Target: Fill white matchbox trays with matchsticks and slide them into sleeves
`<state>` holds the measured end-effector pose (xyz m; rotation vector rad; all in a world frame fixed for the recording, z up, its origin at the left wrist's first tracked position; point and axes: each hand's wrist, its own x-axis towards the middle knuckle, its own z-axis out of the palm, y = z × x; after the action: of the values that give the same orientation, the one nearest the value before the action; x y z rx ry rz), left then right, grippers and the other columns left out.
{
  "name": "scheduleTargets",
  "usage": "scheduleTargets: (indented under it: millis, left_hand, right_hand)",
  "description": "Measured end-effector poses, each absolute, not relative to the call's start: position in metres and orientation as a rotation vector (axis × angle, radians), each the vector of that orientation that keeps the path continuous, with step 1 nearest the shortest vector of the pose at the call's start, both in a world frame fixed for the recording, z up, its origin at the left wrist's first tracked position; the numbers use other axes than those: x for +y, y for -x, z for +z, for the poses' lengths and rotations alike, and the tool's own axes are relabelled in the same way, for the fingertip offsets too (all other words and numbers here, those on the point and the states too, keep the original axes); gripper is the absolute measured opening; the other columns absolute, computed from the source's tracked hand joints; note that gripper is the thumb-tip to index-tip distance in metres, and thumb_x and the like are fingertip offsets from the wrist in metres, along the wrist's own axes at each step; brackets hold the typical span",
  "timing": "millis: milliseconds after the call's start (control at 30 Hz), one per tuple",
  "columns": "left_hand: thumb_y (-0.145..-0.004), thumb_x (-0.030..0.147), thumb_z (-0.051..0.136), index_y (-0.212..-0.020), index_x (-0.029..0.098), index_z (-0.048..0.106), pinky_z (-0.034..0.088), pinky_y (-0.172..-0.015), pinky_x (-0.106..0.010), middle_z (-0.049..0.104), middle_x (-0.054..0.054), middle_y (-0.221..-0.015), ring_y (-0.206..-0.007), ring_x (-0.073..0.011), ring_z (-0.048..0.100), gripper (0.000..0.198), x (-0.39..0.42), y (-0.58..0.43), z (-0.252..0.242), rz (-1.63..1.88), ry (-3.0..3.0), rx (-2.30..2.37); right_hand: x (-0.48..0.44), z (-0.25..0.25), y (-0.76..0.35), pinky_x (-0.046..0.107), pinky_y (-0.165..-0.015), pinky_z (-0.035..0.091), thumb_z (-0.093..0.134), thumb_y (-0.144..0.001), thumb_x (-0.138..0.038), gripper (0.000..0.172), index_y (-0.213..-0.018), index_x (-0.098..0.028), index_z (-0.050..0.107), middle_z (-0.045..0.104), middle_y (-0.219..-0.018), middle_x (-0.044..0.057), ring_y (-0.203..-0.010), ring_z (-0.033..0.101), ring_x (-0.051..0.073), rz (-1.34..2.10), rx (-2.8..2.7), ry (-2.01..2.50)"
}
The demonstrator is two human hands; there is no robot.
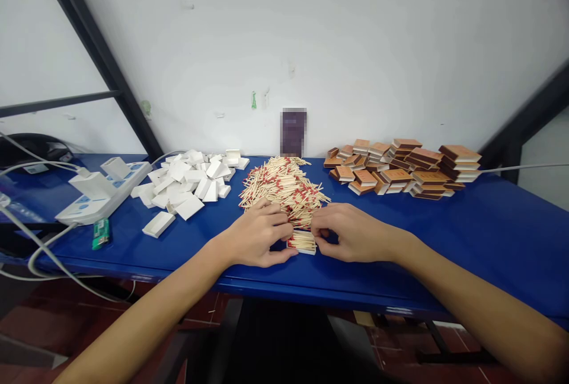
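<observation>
On the blue table, a small white matchbox tray (307,251) lies in front of me, filled with matches (301,240). My left hand (262,233) grips the tray's left end, its thumb along the near side and its fingers at the far side. At the right end is my right hand (347,233), with its fingers curled in a pinch against the tray's edge. Whatever lies between those right fingertips is hidden. Just behind both hands spreads a large heap of loose red-tipped matches (284,179).
Empty white trays (189,176) are piled to the left, with one single tray (159,224) nearer me. Brown matchbox sleeves (400,165) are stacked at the right. A power strip (106,191) with cables and a green packet (101,233) sit far left. A dark upright object (293,131) leans on the wall.
</observation>
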<state>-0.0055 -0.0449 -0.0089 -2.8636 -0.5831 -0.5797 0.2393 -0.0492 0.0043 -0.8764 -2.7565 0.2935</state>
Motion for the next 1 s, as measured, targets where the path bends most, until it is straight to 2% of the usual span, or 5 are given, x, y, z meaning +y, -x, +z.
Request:
scheduleTargets:
  millis: [267,400,500,700,1000]
  left_hand:
    - [-0.092,0.044,0.056,-0.088,0.018,0.063,0.038,-0.077,-0.033,0.062,-0.004,-0.083,-0.08,-0.0191,0.053,0.027,-0.046,0.005,-0.007,-0.557,2.895,-0.609]
    - [-0.092,0.04,0.056,-0.088,0.018,0.062,0.041,-0.08,-0.033,0.061,-0.005,-0.088,-0.085,-0.02,0.054,0.023,-0.046,0.006,-0.007,-0.569,2.943,-0.593]
    - [-0.089,0.039,0.059,-0.09,0.018,0.061,0.043,-0.082,-0.034,0.061,-0.007,-0.095,-0.09,-0.0212,0.055,0.021,-0.046,0.007,-0.007,-0.606,2.974,-0.583]
    - [-0.085,0.042,0.059,-0.1,0.017,0.06,0.045,-0.084,-0.038,0.061,-0.009,-0.099,-0.09,-0.0234,0.056,0.03,-0.046,0.011,-0.004,-0.681,2.962,-0.638]
    - [-0.082,0.041,0.061,-0.101,0.017,0.061,0.045,-0.083,-0.038,0.061,-0.008,-0.096,-0.091,-0.0238,0.056,0.031,-0.047,0.009,-0.004,-0.642,2.979,-0.629]
  right_hand:
    - [-0.049,0.005,-0.24,0.028,-0.064,0.034,0.055,-0.083,-0.015,0.011,-0.072,-0.019,0.055,0.059,-0.069,-0.001,-0.063,0.05,0.014,0.23,-2.714,0.866]
    - [-0.054,0.007,-0.238,0.029,-0.071,0.039,0.06,-0.086,-0.023,0.006,-0.082,-0.02,0.057,0.062,-0.084,0.003,-0.076,0.054,0.017,0.25,-2.627,0.805]
    - [-0.058,0.008,-0.234,0.03,-0.074,0.043,0.066,-0.085,-0.03,0.014,-0.088,-0.02,0.058,0.063,-0.092,0.004,-0.083,0.057,0.018,0.344,-2.633,0.793]
    - [-0.06,0.005,-0.229,0.029,-0.07,0.043,0.064,-0.084,-0.022,0.009,-0.087,-0.019,0.056,0.062,-0.088,0.003,-0.078,0.057,0.016,0.442,-2.666,0.795]
    - [-0.059,0.004,-0.233,0.028,-0.07,0.044,0.064,-0.082,-0.018,0.011,-0.084,-0.019,0.054,0.06,-0.087,0.003,-0.078,0.056,0.016,0.43,-2.691,0.73]
